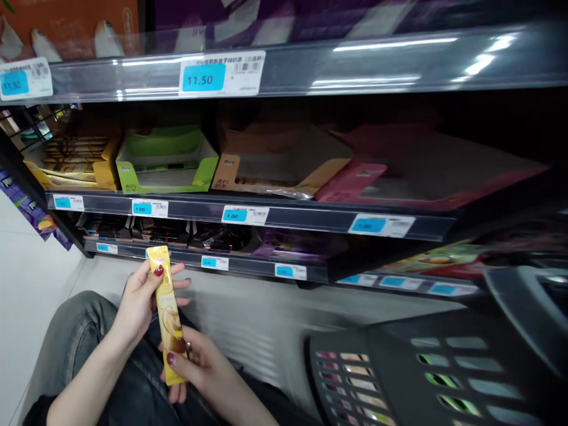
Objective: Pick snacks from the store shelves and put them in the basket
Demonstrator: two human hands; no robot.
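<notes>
A long, narrow yellow sachet (170, 322) with a drink picture on its front is held upright over my lap. My left hand (141, 296) pinches its upper part, thumb across the front and the other fingers behind. Near the bottom end, my right hand (195, 358) grips it the same way, with the thumb on the front. Above and to the left, an open yellow box (106, 163) on the shelf holds several similar sachets.
A green box (202, 171), a brown box (228, 174) and a pink box (346, 183) stand along the same shelf. Dark packets (222, 236) lie on the lower shelf. At my right is a dark slotted shopping basket (394, 349), blurred, with goods showing through.
</notes>
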